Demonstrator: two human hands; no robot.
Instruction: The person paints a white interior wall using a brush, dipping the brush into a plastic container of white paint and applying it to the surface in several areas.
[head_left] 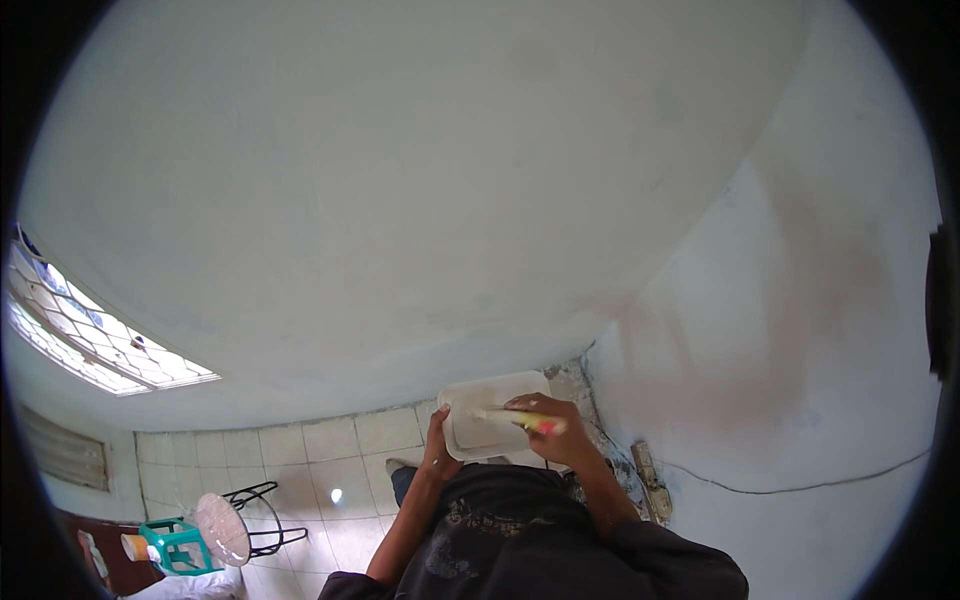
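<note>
My left hand [438, 447] grips the side of a white tub [492, 382], held below me before the wall [450, 200]; my right hand [572, 437] clasps a yellow brush [535, 420] over it, tip blurred. Left, a round stool [222, 530] overlaps a green stool [183, 548]; the window [110, 335] is cut off.

At the left rim of the white rectangular tray [490, 388], bare left-hand fingers [440, 418]; over its right side, bare right-hand fingers [530, 403] around a yellow-and-red-handled tool [538, 422], tip above the tray's inside. Behind the tray, dark-clothed torso [500, 545]. Ahead of it, pale wall [420, 200]; to its right, second pale wall [720, 380] crossed by a thin dark cable [757, 492]. Left of the tray, pale square-tiled floor [335, 475] bearing a round-seated, black-legged stool [221, 528]; farther left, green plastic stool [195, 540]; far left, higher, white-grilled window [100, 338].
</note>
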